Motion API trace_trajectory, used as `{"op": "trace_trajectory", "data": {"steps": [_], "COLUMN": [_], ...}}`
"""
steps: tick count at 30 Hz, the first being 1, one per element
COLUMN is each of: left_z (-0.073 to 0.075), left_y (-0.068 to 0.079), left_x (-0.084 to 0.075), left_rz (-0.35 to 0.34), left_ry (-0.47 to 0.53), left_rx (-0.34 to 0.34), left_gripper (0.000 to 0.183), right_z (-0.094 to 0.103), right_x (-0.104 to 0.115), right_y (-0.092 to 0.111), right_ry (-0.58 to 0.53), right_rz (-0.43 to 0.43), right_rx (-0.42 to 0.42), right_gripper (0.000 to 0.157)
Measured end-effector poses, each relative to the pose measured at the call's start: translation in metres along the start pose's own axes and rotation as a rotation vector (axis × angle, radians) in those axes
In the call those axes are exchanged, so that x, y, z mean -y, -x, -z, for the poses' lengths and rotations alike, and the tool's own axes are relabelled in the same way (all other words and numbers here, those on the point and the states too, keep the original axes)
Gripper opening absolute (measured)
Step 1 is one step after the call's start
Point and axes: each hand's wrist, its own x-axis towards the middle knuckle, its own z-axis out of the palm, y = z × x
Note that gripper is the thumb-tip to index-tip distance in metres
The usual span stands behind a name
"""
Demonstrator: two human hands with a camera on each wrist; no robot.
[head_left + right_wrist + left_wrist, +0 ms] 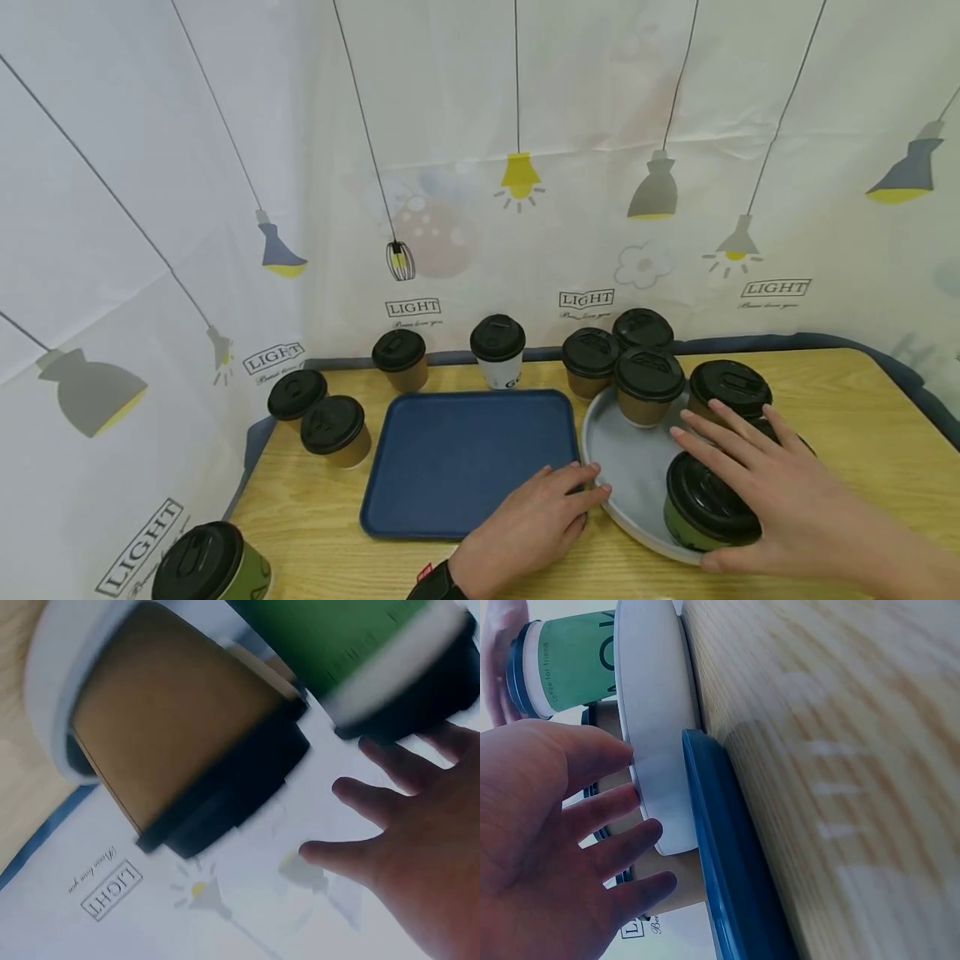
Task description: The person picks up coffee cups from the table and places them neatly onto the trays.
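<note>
Fingertips of my left hand point(534, 518) touch the near left rim of a round grey tray point(633, 467); its fingers are spread and loosely bent. On that tray, close to the near edge, stands a green paper coffee cup point(681, 523) with a black lid. My right hand point(787, 492) hovers at this lid with fingers spread, its fingertips beside the lid in the right wrist view. A brown lidded cup point(180, 712) stands on the tray as well. Beyond the right hand, another brown cup point(729, 387) and a further black lid are partly hidden.
A blue rectangular tray point(468, 467) lies left of the round one. Several brown lidded cups point(348, 446) and a white cup point(498, 371) line the table's back and left side. Another green cup point(251, 575) stands front left. A printed curtain point(480, 92) hangs behind.
</note>
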Motion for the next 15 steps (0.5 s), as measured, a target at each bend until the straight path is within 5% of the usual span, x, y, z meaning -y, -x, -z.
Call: {"op": "trace_trajectory", "data": {"steps": [4,9,12,15], "left_z": [0.001,0.001,0.001,0.002], "left_y": [-0.001,0.000,0.001,0.001], "left_x": [0.000,-0.003,-0.005,-0.007], "left_rz": [0.015,0.030,0.023,0.004], "left_ry": [0.021,0.024,0.021,0.004], "left_rx": [0.026,0.078,0.081,0.087], "left_gripper": [0.039,0.042,0.043,0.043], "right_z": [0.018,0.031,0.027,0.017], "right_x": [-0.006,-0.026,-0.043,-0.063], "right_y": [0.003,0.014,0.021,0.030], "right_ry": [-0.084,-0.097,-0.117,-0.136], "right_rz": [-0.073,-0.355,-0.546,-0.716], "right_rx": [-0.121,-0.311,-0.315,-0.232], "right_gripper": [0.106,0.054,0.032,0.031]}}
